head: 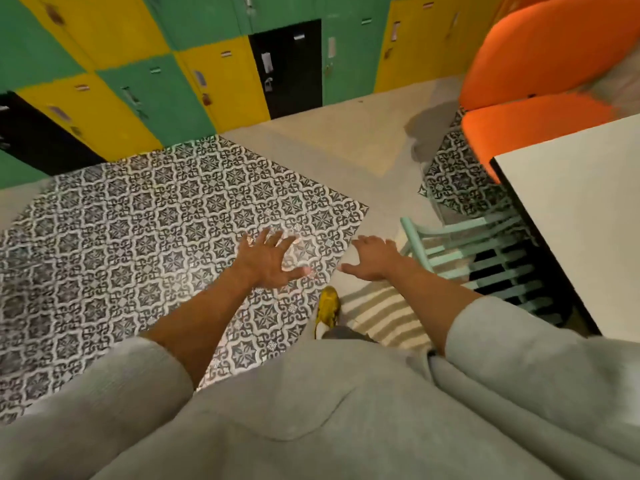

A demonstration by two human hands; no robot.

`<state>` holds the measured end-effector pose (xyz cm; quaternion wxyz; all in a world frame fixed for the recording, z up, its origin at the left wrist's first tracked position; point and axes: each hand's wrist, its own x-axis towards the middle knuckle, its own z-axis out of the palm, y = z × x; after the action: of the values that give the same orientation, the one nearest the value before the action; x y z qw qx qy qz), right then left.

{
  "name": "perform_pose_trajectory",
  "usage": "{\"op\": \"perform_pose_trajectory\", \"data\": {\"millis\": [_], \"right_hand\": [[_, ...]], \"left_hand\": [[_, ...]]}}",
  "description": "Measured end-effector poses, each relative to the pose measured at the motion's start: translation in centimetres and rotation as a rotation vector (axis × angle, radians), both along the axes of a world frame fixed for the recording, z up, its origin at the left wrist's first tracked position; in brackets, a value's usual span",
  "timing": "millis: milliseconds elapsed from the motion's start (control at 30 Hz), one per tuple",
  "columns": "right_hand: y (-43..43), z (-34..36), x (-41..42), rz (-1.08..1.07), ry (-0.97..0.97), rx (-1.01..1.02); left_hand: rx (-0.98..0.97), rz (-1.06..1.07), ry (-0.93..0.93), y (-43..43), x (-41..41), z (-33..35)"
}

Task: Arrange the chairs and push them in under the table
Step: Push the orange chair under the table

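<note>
A mint-green slatted chair [485, 258] stands at the right, its seat mostly under the white table [588, 216]. An orange padded chair [540, 81] sits at the table's far end, its seat partly tucked beneath the top. My left hand [270, 261] hovers over the patterned floor with fingers spread, holding nothing. My right hand [372, 259] is held out just left of the green chair's back rail, fingers apart, not touching it.
Green, yellow and black lockers [194, 74] line the far wall. Patterned tile [138, 244] covers the floor at left, plain beige floor in the middle. My yellow shoe [327, 311] is below the hands.
</note>
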<state>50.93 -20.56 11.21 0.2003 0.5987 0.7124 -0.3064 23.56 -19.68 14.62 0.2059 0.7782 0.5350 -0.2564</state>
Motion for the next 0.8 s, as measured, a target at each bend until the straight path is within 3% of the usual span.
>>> {"op": "perform_pose_trajectory", "data": {"millis": [133,400,633,800], "right_hand": [[10.8,0.5,0.6,-0.039,0.029,-0.050],[30.2,3.3,8.2,-0.273,0.000,0.048],[40.8,1.5,14.6,-0.463,-0.037,-0.007],[52.3,4.8,22.7,-0.829,-0.033,0.105]], "left_hand": [[-0.018,-0.045,0.070,11.2,-0.7,0.9],[0.008,-0.063,-0.012,33.3,6.4,1.8],[-0.089,-0.305,-0.081,51.9,16.7,-1.7],[-0.098,-0.572,-0.162,67.9,28.6,0.6]]}}
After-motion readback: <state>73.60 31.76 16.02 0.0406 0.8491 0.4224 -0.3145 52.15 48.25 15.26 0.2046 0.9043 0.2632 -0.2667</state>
